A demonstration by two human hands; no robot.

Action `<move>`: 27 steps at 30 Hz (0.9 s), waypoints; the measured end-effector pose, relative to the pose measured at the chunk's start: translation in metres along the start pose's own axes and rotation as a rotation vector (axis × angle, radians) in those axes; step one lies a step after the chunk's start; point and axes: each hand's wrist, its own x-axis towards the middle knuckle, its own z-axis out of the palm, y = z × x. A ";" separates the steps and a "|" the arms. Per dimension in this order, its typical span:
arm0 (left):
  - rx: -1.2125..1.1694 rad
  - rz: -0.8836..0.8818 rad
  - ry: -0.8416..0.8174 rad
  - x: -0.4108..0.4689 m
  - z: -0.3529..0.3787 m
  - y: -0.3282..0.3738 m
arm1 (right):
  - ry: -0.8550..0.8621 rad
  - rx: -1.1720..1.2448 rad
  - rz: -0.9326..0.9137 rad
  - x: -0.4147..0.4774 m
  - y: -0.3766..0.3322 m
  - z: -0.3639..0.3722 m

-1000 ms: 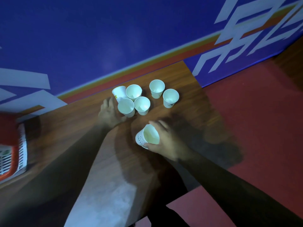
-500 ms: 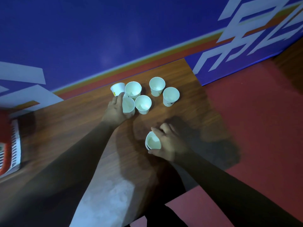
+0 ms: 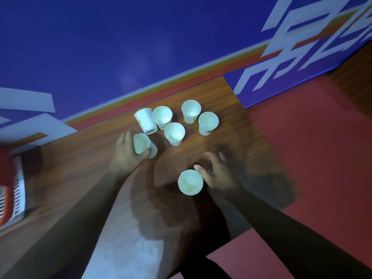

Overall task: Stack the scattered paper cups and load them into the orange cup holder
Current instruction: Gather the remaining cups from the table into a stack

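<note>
- Seven small white paper cups are in view on the brown wood-grain table (image 3: 76, 164).
- Five of them form a loose cluster at 12 o'clock on the tabletop, close to the wall.
- Four of these five stand upright with their mouths up: the back-left cup (image 3: 162, 117), the back-right cup (image 3: 191, 111), the far-right cup (image 3: 208, 123) and the middle cup (image 3: 174, 133).
- The fifth, the tilted cup (image 3: 146, 120), leans at the cluster's 9 o'clock edge, just beside the back-left cup, with its side wall showing.
- Two bare hands reach in from 6 o'clock.
- The left hand (image 3: 125, 156) grips the sixth cup (image 3: 141, 146) at 7 o'clock from the cluster. Its fingers curl round the cup's wall, and the cup is tipped with its mouth turned toward the camera.
- The right hand (image 3: 219, 174) sits at 5 o'clock from the cluster and has hold of nothing. Its fingers are loosely spread and blurred.
- The seventh cup (image 3: 190, 183) stands upright on the table at the right hand's 8 o'clock. The thumb tip is at its rim; whether it touches cannot be told.
- One orange-red plastic cup holder (image 3: 12, 198) with a white slatted side lies at 9 o'clock on the table. It is blurred, cut by the frame edge and well apart from every cup.
- One blue wall (image 3: 141, 41) with white lettering and an orange-and-yellow stripe runs behind the table.
- A red floor (image 3: 312, 148) shows at 3 o'clock.
</note>
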 end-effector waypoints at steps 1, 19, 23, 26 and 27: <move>-0.032 0.010 0.022 -0.009 -0.006 0.002 | 0.045 -0.030 0.000 0.007 0.001 -0.005; 0.064 0.570 -0.286 -0.082 0.047 0.053 | 0.097 -0.436 -0.032 0.115 0.008 -0.025; 0.164 0.511 -0.276 -0.082 0.071 0.047 | 0.126 -0.475 -0.048 0.114 0.014 -0.022; 0.127 0.478 -0.275 -0.081 0.081 0.056 | 0.173 -0.398 -0.077 0.108 0.018 -0.025; 0.110 0.483 -0.257 -0.079 0.083 0.058 | 0.199 -0.354 -0.091 0.106 0.019 -0.027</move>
